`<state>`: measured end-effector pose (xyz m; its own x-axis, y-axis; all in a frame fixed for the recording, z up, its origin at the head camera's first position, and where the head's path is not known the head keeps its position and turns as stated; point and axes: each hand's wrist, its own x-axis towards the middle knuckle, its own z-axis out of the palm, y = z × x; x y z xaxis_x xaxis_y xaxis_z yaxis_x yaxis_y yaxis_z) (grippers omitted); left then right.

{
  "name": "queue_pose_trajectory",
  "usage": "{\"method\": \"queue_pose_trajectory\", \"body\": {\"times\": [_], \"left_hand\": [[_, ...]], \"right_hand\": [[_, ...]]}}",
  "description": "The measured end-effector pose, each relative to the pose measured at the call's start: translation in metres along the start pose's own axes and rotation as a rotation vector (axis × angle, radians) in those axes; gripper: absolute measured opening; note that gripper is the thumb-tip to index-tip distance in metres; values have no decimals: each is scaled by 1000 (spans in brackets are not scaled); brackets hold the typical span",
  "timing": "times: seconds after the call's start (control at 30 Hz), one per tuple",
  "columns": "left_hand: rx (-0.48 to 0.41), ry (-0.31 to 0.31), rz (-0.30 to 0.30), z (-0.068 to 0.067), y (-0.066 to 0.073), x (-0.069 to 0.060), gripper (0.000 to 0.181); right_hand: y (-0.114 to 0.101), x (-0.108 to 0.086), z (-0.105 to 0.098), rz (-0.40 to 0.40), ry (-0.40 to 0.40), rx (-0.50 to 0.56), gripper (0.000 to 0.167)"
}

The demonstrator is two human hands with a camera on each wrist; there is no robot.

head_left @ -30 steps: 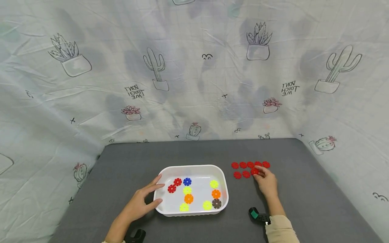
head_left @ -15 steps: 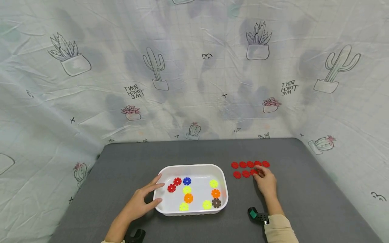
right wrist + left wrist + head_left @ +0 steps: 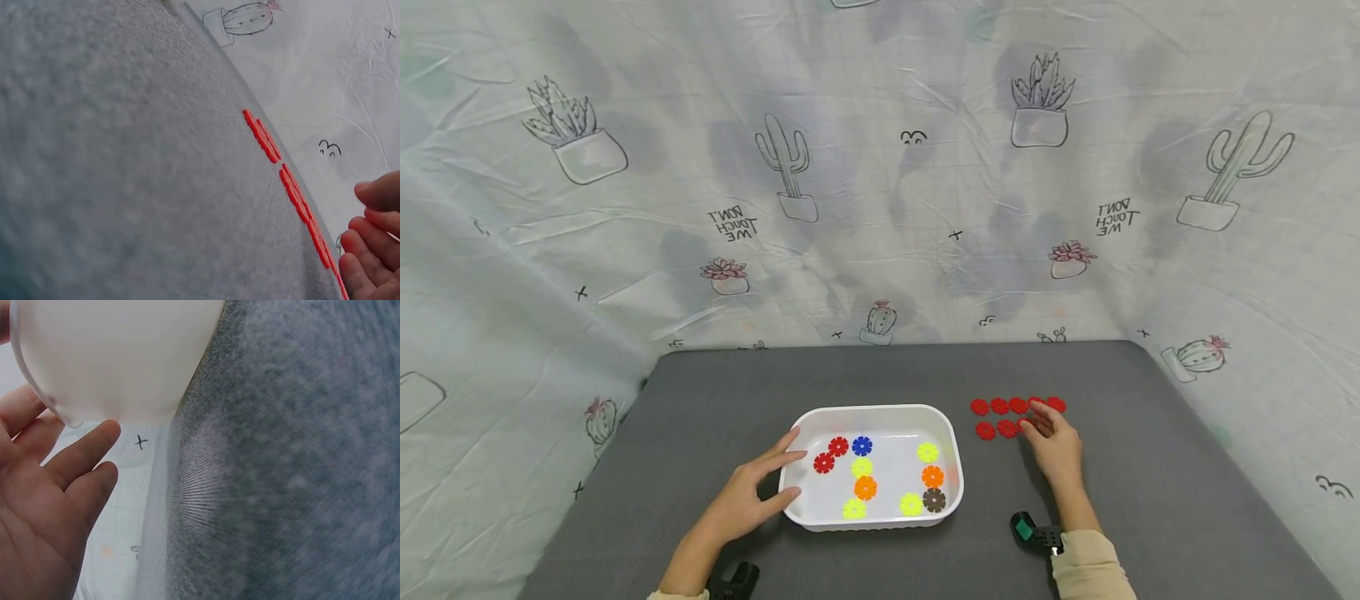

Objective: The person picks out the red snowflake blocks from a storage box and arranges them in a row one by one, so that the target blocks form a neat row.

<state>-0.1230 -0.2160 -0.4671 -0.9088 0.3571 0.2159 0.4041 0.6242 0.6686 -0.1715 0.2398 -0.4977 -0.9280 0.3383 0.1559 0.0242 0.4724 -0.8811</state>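
My left hand [image 3: 741,504] holds the left rim of a white tray [image 3: 880,523], some fingers over the edge and others under it in the left wrist view. Inside the tray lie notched plastic discs: red [image 3: 823,463], blue [image 3: 862,446], yellow [image 3: 853,508], orange [image 3: 932,477] and brown [image 3: 934,500]. My right hand [image 3: 1058,454] is over two rows of red notched discs [image 3: 999,406] on the table, thumb and forefinger apart. It partly hides discs at the right end of the front row. In the right wrist view, nothing shows between those fingers [image 3: 380,192].
A dark grey table [image 3: 820,379] lies under everything. Behind it and at the sides hangs a pale cloth [image 3: 880,183] printed with cacti. Each wrist wears a black strap device, and the right one [image 3: 1033,533] sits near the tray's right side.
My right thumb and forefinger have spread apart, and the hand now covers more of the front-row disc beneath them. The left hand and tray have stayed in place.
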Motion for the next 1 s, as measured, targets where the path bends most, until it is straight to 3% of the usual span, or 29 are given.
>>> {"method": "queue_pose_trajectory", "body": {"times": [0.6,1.0], "left_hand": [[0,1,11,0,0,-1,46],[4,8,23,-1,-2,-2,46]], "right_hand": [[-32,-8,11,-133,-157,87,49],[-116,-45,25,-308,-271,176,44]]}}
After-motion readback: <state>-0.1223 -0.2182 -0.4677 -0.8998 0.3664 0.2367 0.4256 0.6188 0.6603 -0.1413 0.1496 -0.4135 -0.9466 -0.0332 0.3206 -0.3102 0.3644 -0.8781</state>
